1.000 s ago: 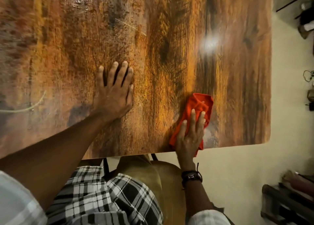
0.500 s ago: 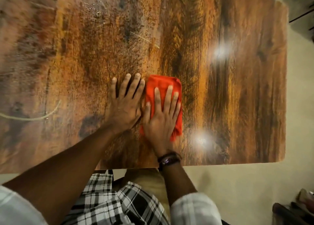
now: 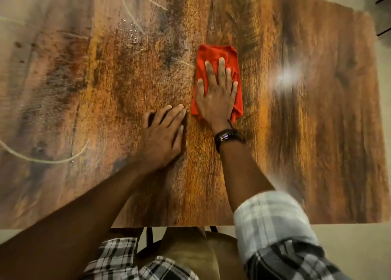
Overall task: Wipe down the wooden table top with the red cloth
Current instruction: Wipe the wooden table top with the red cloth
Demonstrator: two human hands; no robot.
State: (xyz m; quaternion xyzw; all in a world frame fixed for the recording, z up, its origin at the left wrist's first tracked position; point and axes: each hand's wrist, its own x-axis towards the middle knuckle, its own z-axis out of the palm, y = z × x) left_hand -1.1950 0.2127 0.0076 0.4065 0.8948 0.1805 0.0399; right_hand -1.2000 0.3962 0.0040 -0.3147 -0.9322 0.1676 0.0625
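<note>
The red cloth (image 3: 211,54) lies folded on the wooden table top (image 3: 317,131), a little right of its middle. My right hand (image 3: 218,93) presses flat on the cloth with fingers straight and spread, a dark band on its wrist. My left hand (image 3: 160,135) rests flat on the bare wood just left of and nearer than the cloth, fingers straight and close together. Wet droplets and pale curved streaks show on the table's left half.
The table's near edge (image 3: 169,226) runs across the bottom, its right edge toward the far right. Below the near edge is a brown chair seat (image 3: 190,252) and my plaid clothing. Pale floor (image 3: 349,243) lies to the right. Dark furniture sits at the top right corner.
My right hand has slid the red cloth from the near edge leftward, then pushed it farther away across the table. My left hand stays flat on the wood.
</note>
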